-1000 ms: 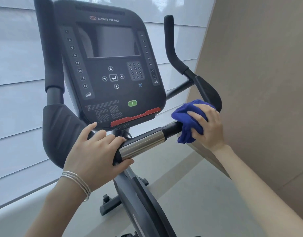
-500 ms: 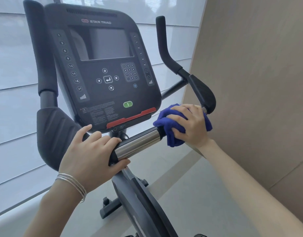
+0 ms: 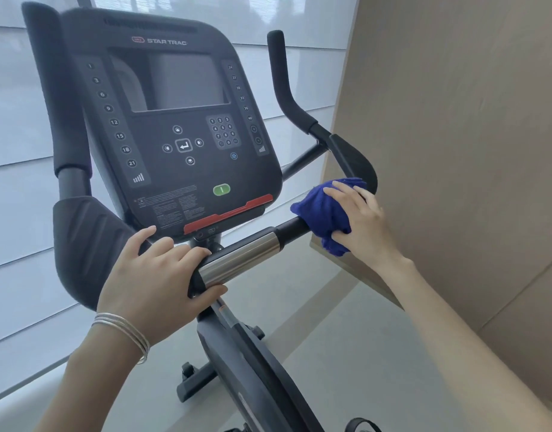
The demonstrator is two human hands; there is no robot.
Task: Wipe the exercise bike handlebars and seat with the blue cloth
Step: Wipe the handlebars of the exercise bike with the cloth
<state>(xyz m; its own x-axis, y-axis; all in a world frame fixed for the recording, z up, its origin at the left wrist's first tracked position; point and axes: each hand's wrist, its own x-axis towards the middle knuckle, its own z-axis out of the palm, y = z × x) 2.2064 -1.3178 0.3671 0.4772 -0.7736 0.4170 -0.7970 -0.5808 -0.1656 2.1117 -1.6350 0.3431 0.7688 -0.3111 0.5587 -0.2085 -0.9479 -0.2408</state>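
Since half a second earlier, the right hand [image 3: 363, 219] had slid the blue cloth [image 3: 326, 213] outward along the handlebar [image 3: 291, 229], away from the chrome sleeve [image 3: 243, 258] and toward the black elbow pad [image 3: 352, 160], uncovering a short stretch of dark bar. That suggested a back-and-forth rubbing stroke on the right side of the bar was underway. This hand was curled closed around the bunched cloth, pressing it onto the bar. The left hand [image 3: 157, 275] was in the same place as before, fingers wrapped shut over the bar's inner end just below the console [image 3: 175, 126], probably steadying the bike. The seat was out of view, so whether it had been wiped could not be told.
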